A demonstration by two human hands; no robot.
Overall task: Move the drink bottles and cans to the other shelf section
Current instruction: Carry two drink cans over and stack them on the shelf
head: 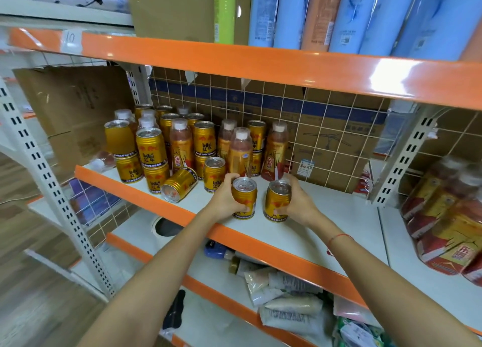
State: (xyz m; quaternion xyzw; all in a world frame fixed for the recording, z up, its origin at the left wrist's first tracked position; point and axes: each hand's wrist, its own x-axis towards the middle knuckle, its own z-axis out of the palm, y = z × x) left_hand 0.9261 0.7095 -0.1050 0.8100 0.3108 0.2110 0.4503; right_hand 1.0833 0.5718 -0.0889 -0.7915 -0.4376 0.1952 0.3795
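Your left hand (224, 200) is wrapped around one gold can (244, 198), fingers curled across its front, and your right hand (300, 203) grips a second gold can (277, 200) just beside it; both cans stand upright near the front of the white shelf (326, 216), and whether their bases are lifted off it or resting on it cannot be told. Close behind your knuckles another upright can (214, 174) and a tall bottle (240, 153) stand, and left of them a can lying on its side (180, 185) sits right at the orange front edge (146, 190). Beyond that the rest of the stacked cans (151, 161) and bottles crowd the left end of this section, while shrink-wrapped bottles (448, 216) already lie in the section past the white upright (407, 158) to your right. The risk from here is mostly at your left: if your wrist or elbow swings out as you draw back, it could nudge the tipped can off the lip, or topple the two-high stacks. Carrying both cans rightward, you could also clip the upright or knock the two cans together.
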